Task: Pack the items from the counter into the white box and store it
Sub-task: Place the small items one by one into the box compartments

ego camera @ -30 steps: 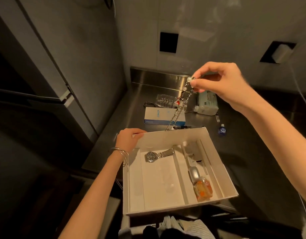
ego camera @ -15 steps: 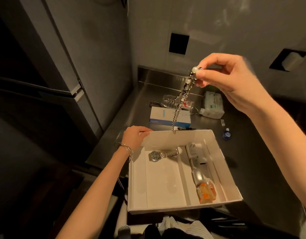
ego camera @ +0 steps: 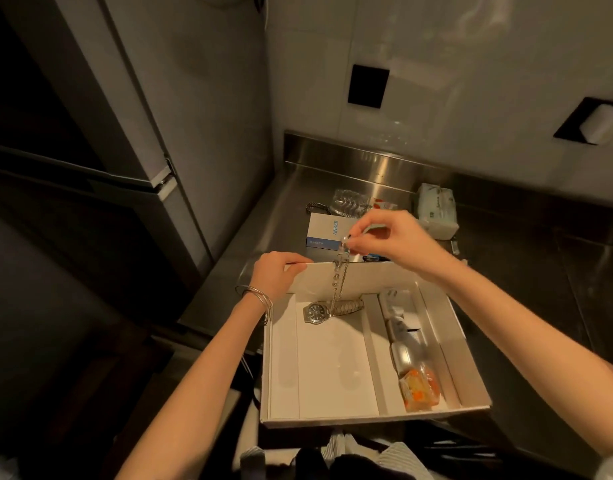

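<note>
Your right hand [ego camera: 395,244] pinches the top end of a chain [ego camera: 337,287], which hangs straight down below it. Its lower end is at the watch [ego camera: 317,311], in the far part of the white box's [ego camera: 367,419] wide left compartment. Your left hand [ego camera: 277,275] grips the box's far left corner.

Box [ego camera: 367,280] at the counter's [ego camera: 526,271] near edge, watch [ego camera: 317,311] in its left compartment by the far wall, chain [ego camera: 338,285] hanging over the watch, packet [ego camera: 419,388] in the right compartment, carton [ego camera: 324,232] behind the box, fridge [ego camera: 142,133] left.
</note>
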